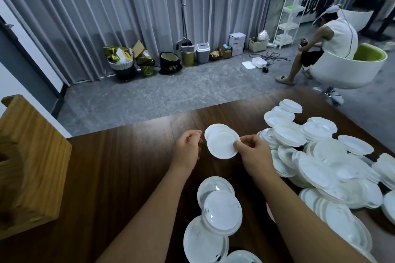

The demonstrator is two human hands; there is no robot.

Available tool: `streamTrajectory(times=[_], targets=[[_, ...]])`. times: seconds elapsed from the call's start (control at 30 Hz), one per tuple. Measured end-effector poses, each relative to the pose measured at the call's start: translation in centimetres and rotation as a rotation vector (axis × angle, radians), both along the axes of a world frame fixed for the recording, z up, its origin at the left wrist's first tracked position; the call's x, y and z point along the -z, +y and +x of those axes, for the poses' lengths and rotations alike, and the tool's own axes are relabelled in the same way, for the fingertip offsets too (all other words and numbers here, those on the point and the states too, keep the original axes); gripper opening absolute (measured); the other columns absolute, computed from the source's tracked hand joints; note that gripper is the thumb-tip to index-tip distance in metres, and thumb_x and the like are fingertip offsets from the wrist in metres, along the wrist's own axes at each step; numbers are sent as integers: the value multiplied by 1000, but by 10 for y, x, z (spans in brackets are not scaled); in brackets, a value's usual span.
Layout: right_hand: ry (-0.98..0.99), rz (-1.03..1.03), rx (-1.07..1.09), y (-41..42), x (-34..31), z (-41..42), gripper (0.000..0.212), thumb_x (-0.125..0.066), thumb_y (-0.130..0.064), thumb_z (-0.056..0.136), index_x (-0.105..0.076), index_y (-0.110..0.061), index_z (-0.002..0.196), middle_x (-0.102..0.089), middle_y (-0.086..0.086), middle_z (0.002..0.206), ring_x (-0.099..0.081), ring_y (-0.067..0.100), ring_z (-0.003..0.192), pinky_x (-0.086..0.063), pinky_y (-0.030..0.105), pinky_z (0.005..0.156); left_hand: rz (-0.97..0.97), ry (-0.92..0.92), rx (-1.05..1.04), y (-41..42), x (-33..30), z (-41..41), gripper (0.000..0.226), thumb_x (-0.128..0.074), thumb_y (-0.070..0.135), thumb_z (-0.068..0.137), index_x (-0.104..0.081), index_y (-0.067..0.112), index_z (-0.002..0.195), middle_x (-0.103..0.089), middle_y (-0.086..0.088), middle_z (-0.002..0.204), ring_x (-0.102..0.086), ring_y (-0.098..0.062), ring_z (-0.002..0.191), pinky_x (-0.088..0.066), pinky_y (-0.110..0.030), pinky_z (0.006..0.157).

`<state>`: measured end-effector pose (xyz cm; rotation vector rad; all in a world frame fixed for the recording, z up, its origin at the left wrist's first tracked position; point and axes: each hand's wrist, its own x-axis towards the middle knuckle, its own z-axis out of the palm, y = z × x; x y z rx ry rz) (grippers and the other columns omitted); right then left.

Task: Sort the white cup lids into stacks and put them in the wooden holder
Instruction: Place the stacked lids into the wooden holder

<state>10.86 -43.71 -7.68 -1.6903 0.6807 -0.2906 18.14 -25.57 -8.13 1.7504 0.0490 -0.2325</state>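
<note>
At the worktop's (128,177) near edge: loose lids (220,211) overlapping | mid-worktop: right hand (254,153) pinches a small lid stack (222,144), left hand (188,145) just beside it, fingers loosely curled, seemingly holding nothing | right edge: lid pile (324,166) | left edge: wooden holder (27,160).

Curtained studio room (128,6), bins (202,52) along wall

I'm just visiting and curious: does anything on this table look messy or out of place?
Yes. The white lids lie in a loose, tilted heap on the table's right side, not in stacks. The right hand pinches a few lids; the wooden holder stands far left.
</note>
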Motion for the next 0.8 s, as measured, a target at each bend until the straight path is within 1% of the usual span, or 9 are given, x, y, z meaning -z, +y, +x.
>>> streamTrajectory(times=[0.13,0.23,0.3,0.37,0.43,0.53,0.63,0.7,0.8], targets=[[44,-32,27,-5,-1,-1,12,-78,-30,89,-70,-24,96,-75,-6,94,-70,13,89,-55,33,73,374,-86,-59,-12,9,15,29,-63,54,102,-67,26,108,-71,7,102,-69,-19,91,-55,-35,81],[60,-37,33,-3,-2,0,12,-77,-30,87,-70,-23,94,-74,-6,92,-69,13,87,-55,34,73,488,-55,6,-15,3,28,34,-76,56,92,-64,28,106,-68,9,97,-73,-24,84,-59,-35,74],[67,-35,38,-2,-2,-1,12,-77,-31,88,-69,-24,94,-74,-6,92,-69,13,88,-53,33,71,524,-24,15,-15,2,33,26,-83,47,89,-69,25,93,-72,9,86,-72,-20,71,-58,-31,65],[66,-36,42,-1,-2,-3,12,-76,-32,88,-68,-24,93,-74,-7,92,-69,13,87,-50,32,68,450,28,-46,-13,4,33,16,-82,34,89,-72,21,86,-75,2,73,-73,-19,59,-61,-32,59],[66,-55,47,0,0,-4,13,-76,-33,88,-68,-25,94,-73,-7,92,-69,13,87,-50,32,67,256,107,-139,-6,9,30,12,-76,24,91,-71,14,91,-75,-1,68,-76,-20,61,-68,-40,64],[77,-56,58,1,5,-5,14,-76,-34,89,-67,-25,96,-73,-5,95,-70,16,90,-59,39,76,-29,172,-247,14,21,24,13,-70,17,95,-63,7,100,-73,-3,65,-73,-18,57,-64,-36,62],[79,-33,41,4,7,-6,14,-76,-33,92,-68,-25,98,-74,-2,97,-72,19,91,-62,44,81,-230,165,-259,37,22,13,23,-76,10,94,-61,11,111,-75,-9,88,-67,-15,58,-57,-31,57],[66,-35,19,7,6,-5,11,-76,-31,94,-68,-24,99,-75,-3,97,-72,18,91,-58,36,72,-367,162,-201,46,21,5,35,-84,10,91,-63,16,118,-76,-11,104,-67,-14,62,-56,-27,55],[5,-11,-47,15,0,-5,7,-77,-28,96,-71,-26,100,-76,-5,97,-73,12,89,-55,27,68,-388,107,-91,50,17,-9,32,-85,12,91,-67,16,117,-81,-6,98,-68,-12,60,-56,-25,54]])
